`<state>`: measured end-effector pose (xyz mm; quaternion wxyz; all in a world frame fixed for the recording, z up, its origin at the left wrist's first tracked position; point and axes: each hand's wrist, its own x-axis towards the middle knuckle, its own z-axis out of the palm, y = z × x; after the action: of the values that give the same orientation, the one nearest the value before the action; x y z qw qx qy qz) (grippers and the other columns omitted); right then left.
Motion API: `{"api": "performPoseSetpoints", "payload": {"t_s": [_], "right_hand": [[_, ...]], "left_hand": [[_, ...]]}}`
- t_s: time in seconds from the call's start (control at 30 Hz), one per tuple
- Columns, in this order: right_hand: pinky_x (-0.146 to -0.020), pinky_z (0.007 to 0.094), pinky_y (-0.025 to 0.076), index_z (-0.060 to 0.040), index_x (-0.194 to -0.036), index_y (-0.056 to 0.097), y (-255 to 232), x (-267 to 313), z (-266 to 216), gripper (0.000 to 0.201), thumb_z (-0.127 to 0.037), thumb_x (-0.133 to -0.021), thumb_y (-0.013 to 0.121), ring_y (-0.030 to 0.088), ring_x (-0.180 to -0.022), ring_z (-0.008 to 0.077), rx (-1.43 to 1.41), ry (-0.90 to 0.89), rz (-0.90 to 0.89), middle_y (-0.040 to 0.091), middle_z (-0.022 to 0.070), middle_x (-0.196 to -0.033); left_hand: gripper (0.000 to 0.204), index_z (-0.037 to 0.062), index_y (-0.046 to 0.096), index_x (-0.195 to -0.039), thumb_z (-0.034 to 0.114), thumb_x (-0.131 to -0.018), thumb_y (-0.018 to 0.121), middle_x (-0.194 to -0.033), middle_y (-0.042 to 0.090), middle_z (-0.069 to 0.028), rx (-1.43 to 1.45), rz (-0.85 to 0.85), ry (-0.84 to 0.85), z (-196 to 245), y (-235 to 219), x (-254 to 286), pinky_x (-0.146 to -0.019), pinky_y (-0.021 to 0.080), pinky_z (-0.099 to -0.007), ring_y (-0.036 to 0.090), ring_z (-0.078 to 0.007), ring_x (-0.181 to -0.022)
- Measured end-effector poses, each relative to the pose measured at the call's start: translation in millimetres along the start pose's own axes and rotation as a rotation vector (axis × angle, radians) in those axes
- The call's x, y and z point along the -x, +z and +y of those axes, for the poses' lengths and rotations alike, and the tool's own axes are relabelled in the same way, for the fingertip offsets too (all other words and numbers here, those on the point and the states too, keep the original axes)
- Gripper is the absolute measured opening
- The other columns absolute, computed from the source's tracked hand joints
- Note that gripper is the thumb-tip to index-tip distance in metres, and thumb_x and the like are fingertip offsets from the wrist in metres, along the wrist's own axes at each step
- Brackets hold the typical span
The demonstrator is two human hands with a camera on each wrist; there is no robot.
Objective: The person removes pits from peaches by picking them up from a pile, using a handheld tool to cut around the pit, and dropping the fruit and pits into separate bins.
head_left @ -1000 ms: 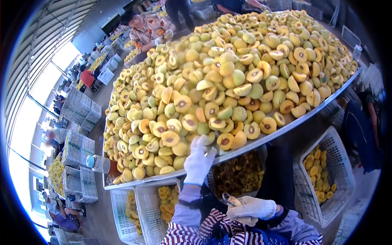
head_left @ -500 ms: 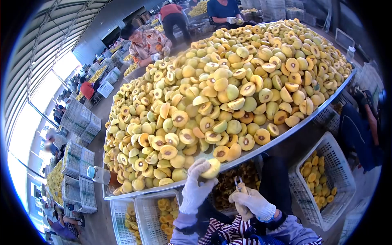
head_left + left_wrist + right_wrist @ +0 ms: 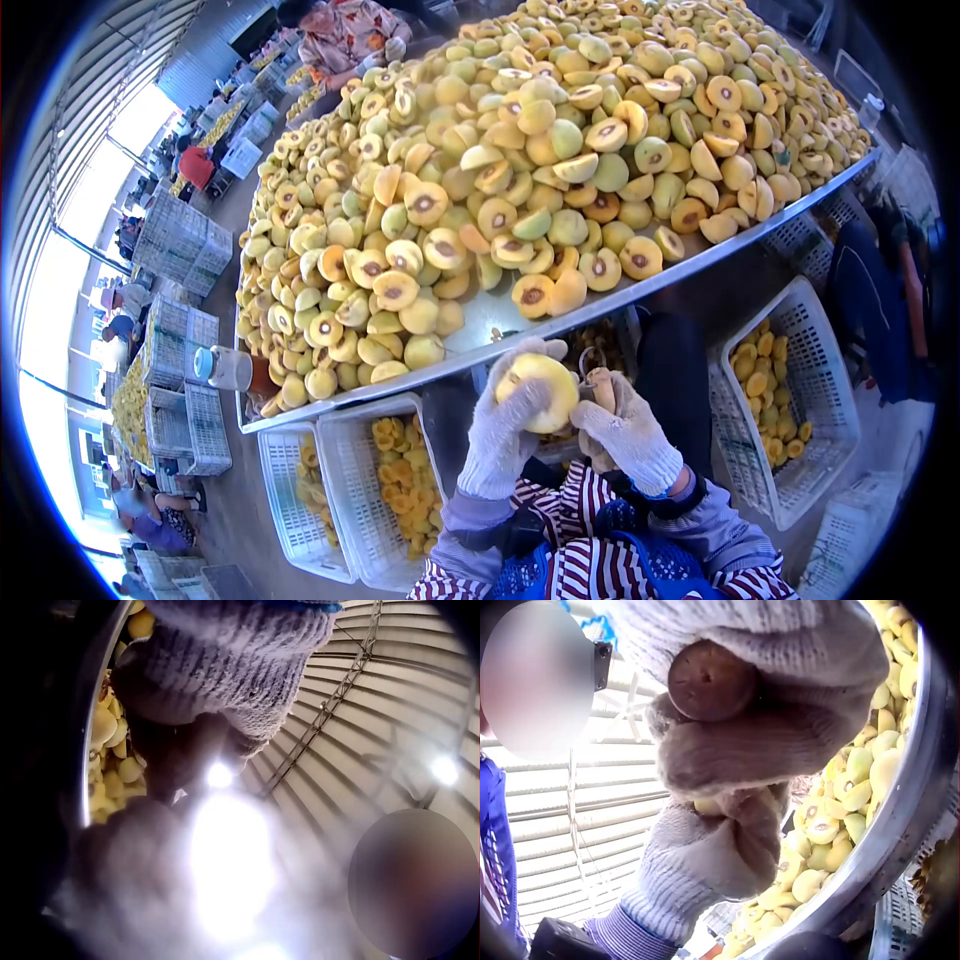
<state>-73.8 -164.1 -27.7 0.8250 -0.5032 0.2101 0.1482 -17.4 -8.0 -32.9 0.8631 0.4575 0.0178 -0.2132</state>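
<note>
My gloved left hand (image 3: 510, 420) curls its fingers around a pale yellow peach half (image 3: 540, 390), held just in front of the table edge. Close beside it, my gloved right hand (image 3: 630, 430) grips a tool by its wooden handle (image 3: 602, 385). A thin metal loop (image 3: 592, 360) shows at the tool's upper end. From the right wrist view, the round butt of the handle (image 3: 711, 679) sticks out of the right fist, and the left hand lies right under it. The left wrist view is mostly glare and knitted glove.
Halved peaches (image 3: 560, 140) cover a metal-rimmed table (image 3: 440, 372) ahead. White crates of peach halves stand below at left (image 3: 375, 560) and right (image 3: 835, 430). A jar with a blue lid (image 3: 225, 368) stands at the table's left corner. A person (image 3: 345, 40) sits across the table.
My left hand has picked a peach half from the table edge and brought it back toward my body. The right hand, still gripping the tool, has come up beside it.
</note>
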Motion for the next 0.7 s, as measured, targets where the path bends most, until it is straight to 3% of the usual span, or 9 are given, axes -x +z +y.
{"api": "performPoseSetpoints", "payload": {"t_s": [0.1, 0.17, 0.2, 0.3, 0.33, 0.57, 0.7], "right_hand": [[-0.045, 0.0210, 0.041, -0.0083, -0.112, 0.055, 0, -2, 4, 0.029, -0.020, -0.090, 0.071, 0.053, -0.050, 0.0054, 0.174, -0.047, 0.008, 0.059, 0.0021, -0.067], [-0.050, 0.0218, 0.045, -0.0070, -0.110, 0.058, 1, 1, 8, 0.029, -0.022, -0.089, 0.071, 0.057, -0.054, 0.0051, 0.277, -0.077, -0.045, 0.061, 0.0034, -0.069], [-0.058, 0.0273, 0.050, -0.0056, -0.113, 0.061, 3, 5, 4, 0.034, -0.028, -0.089, 0.072, 0.065, -0.062, 0.0128, 0.420, -0.060, -0.070, 0.066, 0.0075, -0.074], [-0.066, 0.0343, 0.053, -0.0058, -0.117, 0.062, 2, 2, 12, 0.041, -0.033, -0.088, 0.072, 0.070, -0.073, 0.0257, 0.591, -0.130, -0.112, 0.068, 0.0131, -0.080], [-0.069, 0.0383, 0.054, -0.0057, -0.114, 0.061, 3, 3, 12, 0.043, -0.038, -0.087, 0.072, 0.070, -0.079, 0.0357, 0.637, -0.128, -0.093, 0.068, 0.0177, -0.085], [-0.068, 0.0388, 0.053, -0.0055, -0.105, 0.061, 1, 3, 9, 0.040, -0.039, -0.087, 0.073, 0.069, -0.080, 0.0381, 0.680, -0.133, -0.086, 0.068, 0.0191, -0.085], [-0.068, 0.0398, 0.053, -0.0057, -0.104, 0.061, 4, 6, 9, 0.040, -0.039, -0.086, 0.073, 0.068, -0.079, 0.0379, 0.656, -0.133, -0.075, 0.068, 0.0190, -0.084]], "left_hand": [[0.065, 0.0029, 0.040, -0.142, 0.034, -0.092, 0.068, -0.135, 0.054, -0.0172, 0.058, 0.100, 0.063, 2, -2, 1, -0.085, 0.058, -0.0407, 0.061, -0.0314, -0.114], [0.067, 0.0041, 0.039, -0.142, 0.046, -0.094, 0.063, -0.138, 0.052, -0.0161, 0.056, 0.093, 0.167, -7, -11, -4, -0.088, 0.056, -0.0438, 0.060, -0.0329, -0.115], [0.068, 0.0041, 0.040, -0.142, 0.048, -0.094, 0.062, -0.138, 0.052, -0.0161, 0.059, 0.103, 0.186, -10, -11, -5, -0.090, 0.055, -0.0446, 0.060, -0.0333, -0.115], [0.072, 0.0037, 0.040, -0.141, 0.054, -0.093, 0.061, -0.139, 0.051, -0.0166, 0.064, 0.066, 0.194, -15, -15, -3, -0.094, 0.053, -0.0461, 0.058, -0.0351, -0.117], [0.073, 0.0035, 0.040, -0.141, 0.054, -0.093, 0.061, -0.139, 0.051, -0.0167, 0.065, 0.049, 0.187, -14, -13, -3, -0.094, 0.053, -0.0455, 0.058, -0.0351, -0.118], [0.088, 0.0010, 0.036, -0.147, 0.060, -0.088, 0.064, -0.141, 0.049, -0.0187, -0.030, -0.037, 0.126, -7, 0, 6, -0.092, 0.054, -0.0410, 0.057, -0.0327, -0.119], [0.090, -0.0021, 0.037, -0.146, 0.064, -0.089, 0.060, -0.136, 0.053, -0.0211, -0.111, 0.014, 0.133, -7, -2, 5, -0.095, 0.052, -0.0390, 0.059, -0.0291, -0.117]]}}
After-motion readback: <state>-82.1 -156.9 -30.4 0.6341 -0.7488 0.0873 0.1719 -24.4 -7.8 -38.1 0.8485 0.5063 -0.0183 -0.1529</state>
